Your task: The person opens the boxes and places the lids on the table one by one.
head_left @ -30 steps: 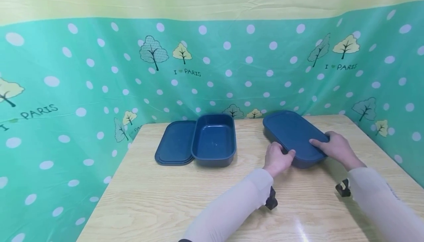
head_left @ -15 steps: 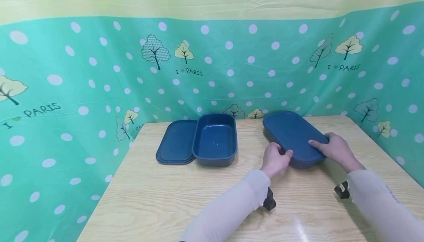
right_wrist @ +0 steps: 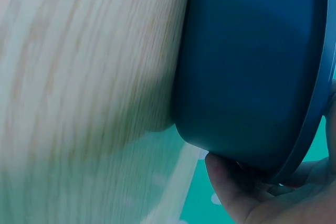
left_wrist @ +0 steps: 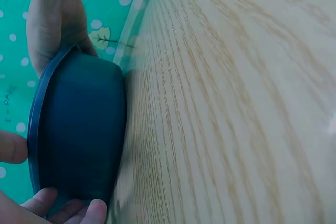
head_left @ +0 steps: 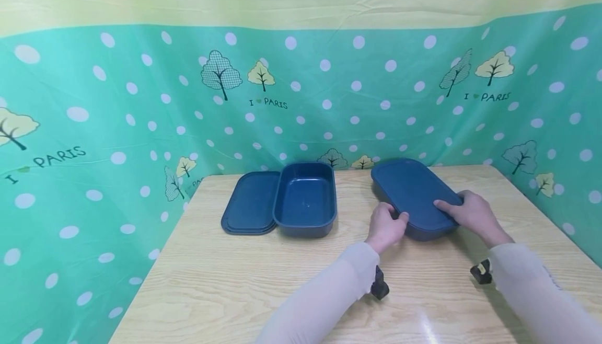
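A dark blue lidded container (head_left: 414, 192) sits at a slant on the right half of the table. My left hand (head_left: 386, 227) grips its near left side, thumb at the lid's rim and fingers against the wall, as the left wrist view also shows. At the opposite side my right hand (head_left: 472, 214) holds it, with the thumb over the lid's top. Fingers (right_wrist: 231, 190) press the container's side wall in the right wrist view. The lid covers the container, so its inside is hidden.
Left of the lidded container stands an open blue container (head_left: 304, 203), with nothing visible inside. Beside it lies a flat stack of blue lids (head_left: 251, 203). A patterned green cloth (head_left: 357, 98) hangs behind the wooden table (head_left: 226, 286).
The lidded container has slid slightly to the left, both hands moving along with it and keeping their hold. The open container and the lids stay in place.
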Demonstrator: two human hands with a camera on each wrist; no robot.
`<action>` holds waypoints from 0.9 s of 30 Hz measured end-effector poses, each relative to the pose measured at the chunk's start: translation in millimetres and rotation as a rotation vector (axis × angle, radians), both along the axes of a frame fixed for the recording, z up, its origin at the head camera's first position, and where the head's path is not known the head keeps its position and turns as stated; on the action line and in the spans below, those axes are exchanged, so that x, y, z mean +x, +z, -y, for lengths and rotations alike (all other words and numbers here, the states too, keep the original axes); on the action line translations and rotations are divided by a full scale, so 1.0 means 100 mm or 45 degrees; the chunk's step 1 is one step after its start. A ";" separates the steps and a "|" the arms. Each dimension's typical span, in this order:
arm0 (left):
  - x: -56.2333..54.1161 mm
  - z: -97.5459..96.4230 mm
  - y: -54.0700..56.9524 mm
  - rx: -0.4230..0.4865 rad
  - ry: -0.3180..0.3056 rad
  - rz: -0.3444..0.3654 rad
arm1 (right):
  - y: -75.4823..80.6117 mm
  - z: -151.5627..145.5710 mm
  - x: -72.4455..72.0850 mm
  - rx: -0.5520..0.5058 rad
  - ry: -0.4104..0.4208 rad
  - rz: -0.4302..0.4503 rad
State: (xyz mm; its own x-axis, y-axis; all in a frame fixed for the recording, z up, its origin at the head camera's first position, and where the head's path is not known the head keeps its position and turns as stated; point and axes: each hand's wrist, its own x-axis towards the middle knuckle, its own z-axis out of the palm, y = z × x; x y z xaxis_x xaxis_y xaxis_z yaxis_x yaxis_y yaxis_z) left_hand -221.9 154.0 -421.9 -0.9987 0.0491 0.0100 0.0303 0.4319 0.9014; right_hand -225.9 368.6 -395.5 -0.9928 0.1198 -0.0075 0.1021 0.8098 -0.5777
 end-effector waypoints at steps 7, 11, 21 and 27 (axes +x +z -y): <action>-0.02 0.04 -0.03 -0.008 0.000 -0.021 | -0.04 0.02 -0.03 0.003 -0.003 -0.027; -0.02 0.06 -0.03 -0.019 -0.004 -0.011 | -0.03 0.04 -0.04 0.003 -0.006 -0.039; -0.02 0.11 -0.02 0.014 0.003 0.014 | -0.01 0.12 -0.02 -0.042 -0.003 -0.021; -0.01 0.14 -0.03 0.057 -0.006 0.026 | -0.02 0.15 -0.01 -0.062 -0.005 -0.011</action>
State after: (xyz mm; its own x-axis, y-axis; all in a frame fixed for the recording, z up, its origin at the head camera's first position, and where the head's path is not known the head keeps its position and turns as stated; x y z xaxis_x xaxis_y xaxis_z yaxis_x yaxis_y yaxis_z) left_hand -223.3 139.8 -425.4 -0.9985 0.0540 -0.0083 0.0136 0.3911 0.9202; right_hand -226.9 353.6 -397.8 -0.9923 0.1234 -0.0050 0.1002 0.7803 -0.6174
